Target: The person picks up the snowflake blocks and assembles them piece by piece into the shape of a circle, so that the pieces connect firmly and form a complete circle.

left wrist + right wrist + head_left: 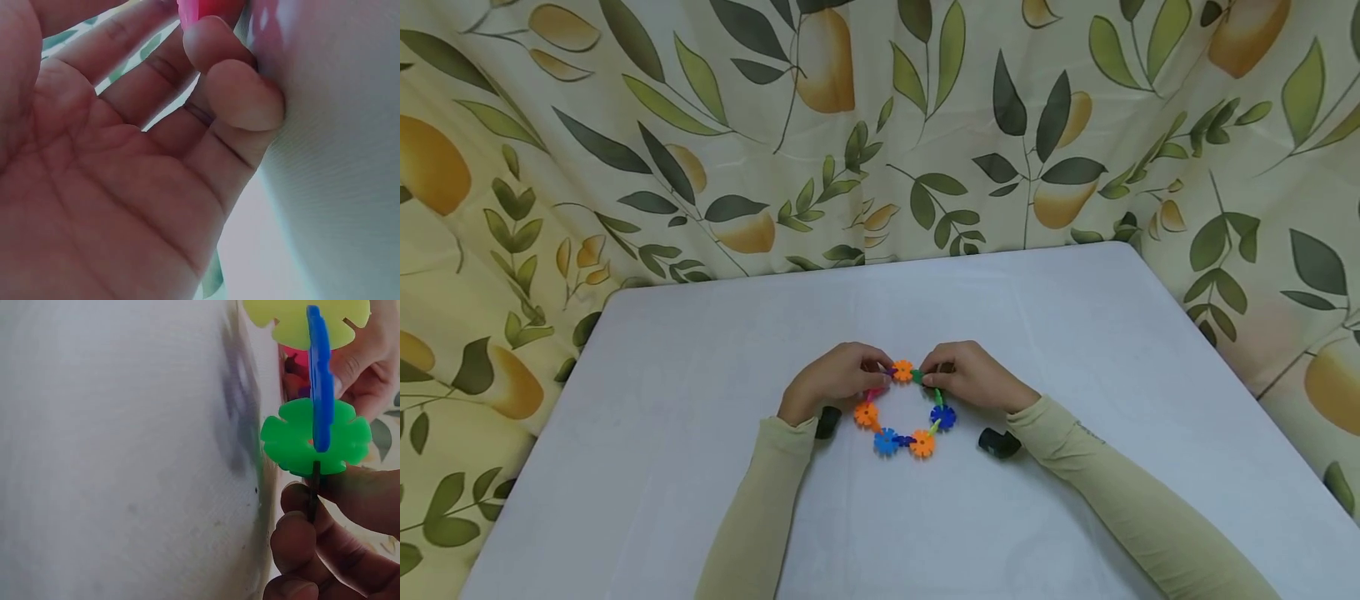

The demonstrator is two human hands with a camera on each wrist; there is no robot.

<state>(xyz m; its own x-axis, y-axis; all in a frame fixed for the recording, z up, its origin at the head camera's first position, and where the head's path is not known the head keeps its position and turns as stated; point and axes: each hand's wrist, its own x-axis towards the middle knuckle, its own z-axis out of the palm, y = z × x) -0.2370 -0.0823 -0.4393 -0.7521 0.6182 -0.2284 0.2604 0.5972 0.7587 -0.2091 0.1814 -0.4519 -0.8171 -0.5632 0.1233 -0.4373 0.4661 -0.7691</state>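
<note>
A ring of interlocking flower-shaped plastic discs in orange, blue, green, purple and pink rests on the white table. At its far left side my left hand pinches the ring by a purple disc beside an orange disc. My right hand grips the far right side at a dark green disc. In the right wrist view, thumb and fingers hold a dark disc seen edge-on, slotted into a bright green disc. A pink disc shows past the left fingertips in the left wrist view; their contact is partly hidden.
The white-covered table extends on all sides of the ring. A black wrist-worn device sits by the right wrist, another by the left. Behind hangs a leaf-and-fruit patterned curtain.
</note>
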